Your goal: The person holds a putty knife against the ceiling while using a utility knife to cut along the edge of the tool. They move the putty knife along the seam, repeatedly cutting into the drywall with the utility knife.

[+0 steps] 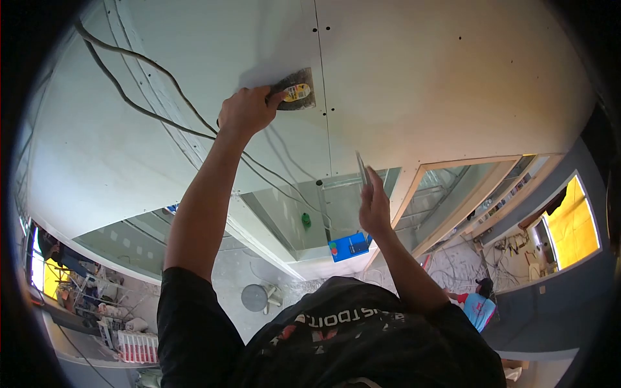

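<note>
My left hand is closed round the handle of a wide putty knife with a yellow label. Its worn blade lies at the pale plasterboard, just left of a narrow seam between two boards. Dark screw spots run along both sides of that seam. Lower and to the right, my right hand grips a thin, flat metal blade, seen nearly edge-on. Its handle is mostly hidden by the fingers. That blade looks apart from the board. A blue box sits just below my right hand.
Grey cables hang across the board at left. A timber-edged opening is at right. A green bottle and a round grey bucket are lower down. A co-worker in light blue is at lower right; scaffolding stands at left.
</note>
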The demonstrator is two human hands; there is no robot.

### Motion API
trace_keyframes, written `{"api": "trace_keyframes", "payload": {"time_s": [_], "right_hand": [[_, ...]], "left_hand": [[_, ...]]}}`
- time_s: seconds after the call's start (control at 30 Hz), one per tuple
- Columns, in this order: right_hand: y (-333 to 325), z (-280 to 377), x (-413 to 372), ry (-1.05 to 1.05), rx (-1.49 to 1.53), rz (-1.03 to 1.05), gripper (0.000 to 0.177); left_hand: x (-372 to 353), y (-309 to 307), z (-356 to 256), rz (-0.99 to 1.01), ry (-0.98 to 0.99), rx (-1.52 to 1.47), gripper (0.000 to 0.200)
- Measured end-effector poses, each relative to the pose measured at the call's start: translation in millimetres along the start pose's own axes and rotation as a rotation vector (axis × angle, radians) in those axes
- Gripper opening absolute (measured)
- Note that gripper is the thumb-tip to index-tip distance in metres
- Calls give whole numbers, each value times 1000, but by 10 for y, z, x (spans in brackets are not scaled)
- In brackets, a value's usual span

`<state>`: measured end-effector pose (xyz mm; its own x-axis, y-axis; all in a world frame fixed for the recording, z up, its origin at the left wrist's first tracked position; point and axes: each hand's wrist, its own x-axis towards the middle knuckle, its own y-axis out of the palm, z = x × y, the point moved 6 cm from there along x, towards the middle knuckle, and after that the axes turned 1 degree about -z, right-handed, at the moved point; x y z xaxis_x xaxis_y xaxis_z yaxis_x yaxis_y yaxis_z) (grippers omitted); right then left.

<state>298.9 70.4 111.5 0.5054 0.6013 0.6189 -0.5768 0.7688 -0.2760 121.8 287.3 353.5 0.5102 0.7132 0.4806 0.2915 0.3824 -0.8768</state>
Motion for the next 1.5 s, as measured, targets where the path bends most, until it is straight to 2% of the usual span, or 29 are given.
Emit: {"api": "trace_keyframes", "payload": {"time_s": [0.03,0.13,0.23,0.4,0.47,0.97,1.37,1.43,1.5], "right_hand": [[22,220,172,-120,3,-38,44],[165,591,638,-221,57,-48,44],[279,950,1019,-267,40,-83,45],[477,1071,1357,-340,18,-104,47],[497,1085,1398,-381,12,-157,48],[578,1110,1384,-400,-56,-168,51],[587,1196,1380,-432,-91,-188,54],[590,1203,1384,-419,-94,-181,54],[608,1191,1383,-404,-94,-167,55]], "left_hand": [[-14,-11,-5,19,-10,0,55],[-6,0,3,-9,10,1,55],[-19,-35,-16,9,-7,-9,54],[-29,-29,10,-33,-7,-43,54],[-41,-61,-12,-46,-1,-49,54],[-19,-57,-9,54,-40,-32,46],[26,1,23,32,-21,1,48],[23,-17,10,-47,23,-3,56],[33,6,25,-34,13,-17,55]]}}
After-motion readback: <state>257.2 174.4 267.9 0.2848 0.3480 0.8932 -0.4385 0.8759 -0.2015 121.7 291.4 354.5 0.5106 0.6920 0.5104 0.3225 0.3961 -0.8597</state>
